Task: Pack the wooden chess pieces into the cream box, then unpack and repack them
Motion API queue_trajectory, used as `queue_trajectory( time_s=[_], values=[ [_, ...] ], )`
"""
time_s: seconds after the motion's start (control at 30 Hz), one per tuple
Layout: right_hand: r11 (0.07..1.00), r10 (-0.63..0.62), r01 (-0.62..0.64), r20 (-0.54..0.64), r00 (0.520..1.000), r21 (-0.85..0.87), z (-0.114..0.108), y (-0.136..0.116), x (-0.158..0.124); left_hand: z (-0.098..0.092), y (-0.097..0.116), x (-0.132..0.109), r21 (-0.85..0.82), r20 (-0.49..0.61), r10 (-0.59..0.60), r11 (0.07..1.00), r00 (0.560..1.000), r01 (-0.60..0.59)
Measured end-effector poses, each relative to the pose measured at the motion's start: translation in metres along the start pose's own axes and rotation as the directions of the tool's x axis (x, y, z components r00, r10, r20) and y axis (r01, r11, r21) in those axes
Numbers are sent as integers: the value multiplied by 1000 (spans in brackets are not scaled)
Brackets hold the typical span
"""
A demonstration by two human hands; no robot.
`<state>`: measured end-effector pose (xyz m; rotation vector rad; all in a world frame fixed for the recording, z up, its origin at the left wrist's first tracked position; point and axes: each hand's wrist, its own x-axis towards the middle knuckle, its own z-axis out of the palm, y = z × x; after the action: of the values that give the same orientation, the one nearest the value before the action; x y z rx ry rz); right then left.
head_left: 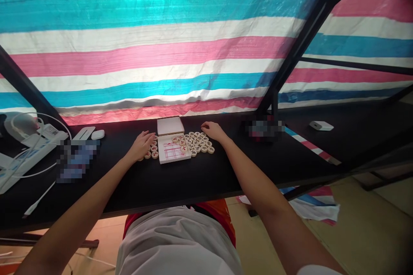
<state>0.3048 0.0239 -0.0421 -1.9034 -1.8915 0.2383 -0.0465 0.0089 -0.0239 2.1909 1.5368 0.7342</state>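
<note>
Round wooden Chinese chess pieces lie in two groups on the black table. My left hand [144, 145] rests with outstretched fingers on the edge of the left group of red-marked pieces [155, 154], covering some of them. My right hand [213, 130] is at the back of the right group of dark-marked pieces [197, 142], its fingers curled in; what they hold, if anything, is hidden. Between the hands is a shallow white box tray [167, 160] with a red line drawing and a few red-marked pieces [179, 140] inside. Directly behind it is a white lid [170, 125].
On the left are a power strip [32, 157] with cables, white cases [98, 134] and a blurred blue item [79, 161]. On the right, a blurred dark object [263, 129], a striped strip [311, 145] and a white charger [321, 126] lie on the black table [200, 184]. Dark frame bars and striped sheeting stand behind.
</note>
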Motion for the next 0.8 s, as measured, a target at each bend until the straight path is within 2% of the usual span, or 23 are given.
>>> queue_trajectory(
  time_s=[0.27,0.4,0.63,0.8],
  values=[
    [1000,-2,2,2,1000,13,0,0,0,5,-13,4,-14,109,204,979,973,-203],
    [1000,-4,4,8,1000,5,-2,-1,-1,4,-12,3,-32,119,213,977,970,-211],
    [1000,-9,9,7,1000,14,0,1,0,-1,-8,0,58,173,239,966,956,-252],
    [1000,1,-1,14,1000,8,-1,0,0,0,-8,-2,95,171,215,968,962,-233]
  ],
)
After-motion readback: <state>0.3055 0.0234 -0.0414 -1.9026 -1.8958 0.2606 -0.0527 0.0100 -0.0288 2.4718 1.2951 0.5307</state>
